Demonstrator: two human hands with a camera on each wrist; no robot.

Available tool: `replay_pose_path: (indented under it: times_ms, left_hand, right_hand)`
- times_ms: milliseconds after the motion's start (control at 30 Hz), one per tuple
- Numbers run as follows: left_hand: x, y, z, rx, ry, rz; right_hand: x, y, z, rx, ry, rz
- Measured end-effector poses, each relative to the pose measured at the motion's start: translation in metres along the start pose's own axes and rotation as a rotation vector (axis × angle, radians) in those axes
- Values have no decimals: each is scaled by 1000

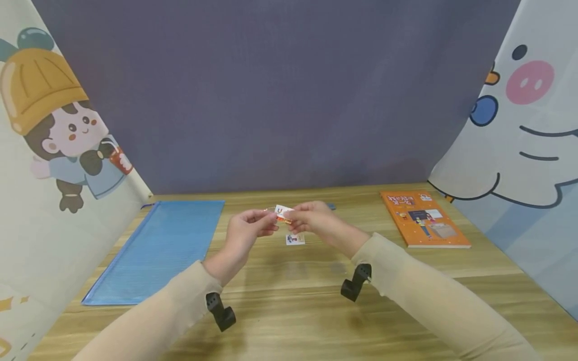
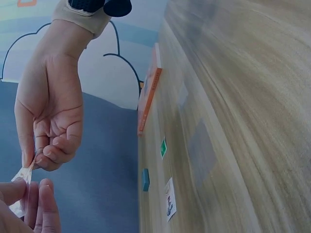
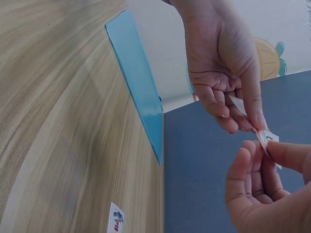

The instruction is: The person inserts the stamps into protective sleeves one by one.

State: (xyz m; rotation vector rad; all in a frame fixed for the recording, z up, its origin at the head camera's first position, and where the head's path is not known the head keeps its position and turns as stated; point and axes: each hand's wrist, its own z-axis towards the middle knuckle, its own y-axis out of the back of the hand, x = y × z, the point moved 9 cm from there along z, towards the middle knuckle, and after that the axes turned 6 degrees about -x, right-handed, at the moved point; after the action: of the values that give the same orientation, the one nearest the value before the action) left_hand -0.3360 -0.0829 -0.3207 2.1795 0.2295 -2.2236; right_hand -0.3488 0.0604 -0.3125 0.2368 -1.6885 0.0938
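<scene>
Two-handed pinch on small sticker (image 1: 283,213): left hand (image 1: 246,231) and right hand (image 1: 311,220), above wooden table (image 1: 316,306).

One blue zip pouch (image 1: 158,245), one orange book (image 1: 424,219), two small cards (image 1: 295,239), two hands (image 1: 246,230).

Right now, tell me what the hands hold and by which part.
Both hands pinch one small printed packet above the table: the left hand at its left end, the right hand at its right end, between fingertips.
</scene>
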Motion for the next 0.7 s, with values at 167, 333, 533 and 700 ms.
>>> replay_pose_path:
  times_ms: [167, 333, 533, 700]
  left_hand:
    - [1, -1, 0, 24, 21, 54]
    - [-1, -3, 0, 41, 21, 86]
    - [-3, 0, 1, 29, 22, 85]
    - [-2, 1, 2, 30, 25, 78]
  right_hand:
    - [1, 2, 2, -16, 21, -9]
    - [3, 6, 4, -60, 65, -33]
    - [3, 9, 3, -75, 67, -76]
    - [6, 8, 3, -68, 79, -117]
